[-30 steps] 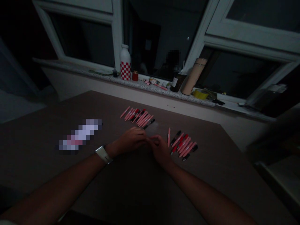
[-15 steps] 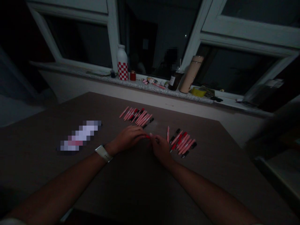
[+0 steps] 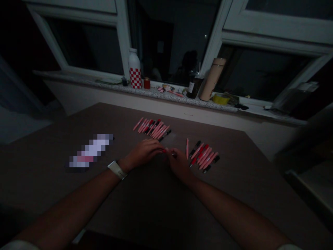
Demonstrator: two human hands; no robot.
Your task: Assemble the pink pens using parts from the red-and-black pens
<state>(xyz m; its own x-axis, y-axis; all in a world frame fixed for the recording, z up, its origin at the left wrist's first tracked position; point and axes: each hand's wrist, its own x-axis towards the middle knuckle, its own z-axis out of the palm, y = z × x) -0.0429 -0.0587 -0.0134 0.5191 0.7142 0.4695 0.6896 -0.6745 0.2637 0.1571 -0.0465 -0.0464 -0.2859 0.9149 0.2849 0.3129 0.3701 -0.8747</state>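
Note:
Between my hands, over the middle of the table, is a red pen point(image 3: 164, 150), mostly covered by fingers. My left hand point(image 3: 144, 151), with a pale-banded watch on its wrist, pinches the pen's left end. The other end sits in the closed fingers of my right hand point(image 3: 179, 165). Just beyond my left hand lies a row of pink, red and black pens point(image 3: 153, 128). To the right of my right hand is a second group of similar pens point(image 3: 205, 156), with a single pink pen point(image 3: 187, 148) at its left side.
A pixelated flat object point(image 3: 90, 152) rests on the dark table point(image 3: 145, 208) at left. Along the windowsill stand a red-checked white bottle point(image 3: 135, 74), a small red jar point(image 3: 146, 83), a dark labelled bottle point(image 3: 193, 87), a beige flask point(image 3: 212, 80) and a yellow item point(image 3: 221, 99).
Both hands hold nearly the same pose around the red pen, and less of its red shows between them. The view has shifted slightly.

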